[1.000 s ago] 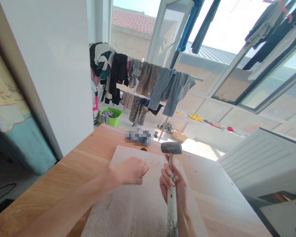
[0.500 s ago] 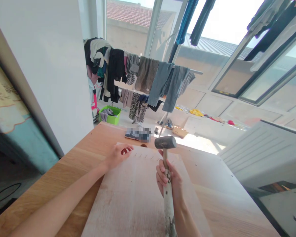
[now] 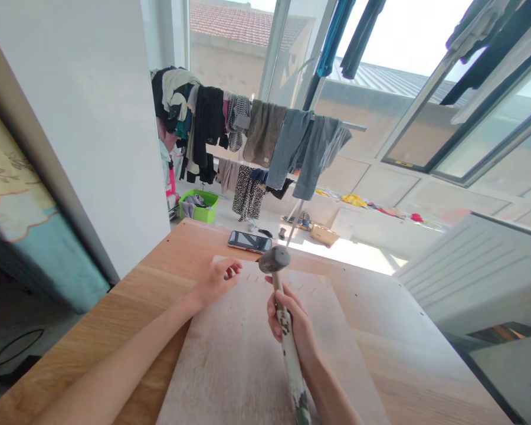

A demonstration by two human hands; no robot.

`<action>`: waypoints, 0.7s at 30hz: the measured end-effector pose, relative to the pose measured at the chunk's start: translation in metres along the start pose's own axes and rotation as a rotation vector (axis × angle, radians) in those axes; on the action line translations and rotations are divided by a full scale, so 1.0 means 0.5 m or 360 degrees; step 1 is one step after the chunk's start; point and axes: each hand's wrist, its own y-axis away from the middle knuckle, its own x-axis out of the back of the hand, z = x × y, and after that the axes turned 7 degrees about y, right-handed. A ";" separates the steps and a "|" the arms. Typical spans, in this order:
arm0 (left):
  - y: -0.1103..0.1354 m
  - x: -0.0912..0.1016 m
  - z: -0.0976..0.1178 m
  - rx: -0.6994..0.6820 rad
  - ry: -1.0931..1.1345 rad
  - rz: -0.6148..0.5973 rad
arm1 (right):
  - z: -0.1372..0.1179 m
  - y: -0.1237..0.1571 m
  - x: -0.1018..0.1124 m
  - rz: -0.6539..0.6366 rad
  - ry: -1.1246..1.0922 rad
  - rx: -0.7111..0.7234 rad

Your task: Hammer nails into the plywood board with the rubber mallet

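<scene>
The right hand [image 3: 301, 321] has its grip closed around the handle of a mallet [image 3: 292, 360]. The handle has white paint, and lots of it is chipped off. The mallet's gray head [image 3: 275, 260] is up at the top of the handle, in front of the far edge of a flat wooden board [image 3: 230, 354]. I cannot tell if the head touches anything.

The left hand [image 3: 219, 280] is by the far left corner of the board. Its fingers are a bit curled, with a small gap by the thumb. I cannot tell if that grip has anything in it.

Thin nails [image 3: 256, 277] are in a row near the far edge of the board, between the two hands and past the right one. They are too small to see well.

The board lies flat on a brown wooden surface [image 3: 128, 336]. A phone [image 3: 249, 241] lies on the surface too, just past the board. Behind, a green basket [image 3: 209, 213] is on the floor, with cloth in it. Lots of clothes [image 3: 265, 133] hang on a rack by the windows.
</scene>
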 end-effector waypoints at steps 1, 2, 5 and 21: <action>0.000 -0.001 -0.005 -0.0005 0.0019 0.0008 | -0.001 -0.002 -0.006 -0.0003 0.0064 -0.0025; -0.001 -0.002 -0.008 -0.0014 0.0032 0.0013 | -0.002 -0.004 -0.014 -0.0018 0.0121 -0.0049; -0.001 -0.003 -0.011 -0.0044 0.0030 0.0015 | -0.002 -0.012 -0.037 -0.0080 0.0248 -0.0102; 0.000 0.001 0.001 -0.0044 -0.0021 0.0007 | 0.027 -0.030 -0.060 -0.0101 0.0335 -0.0228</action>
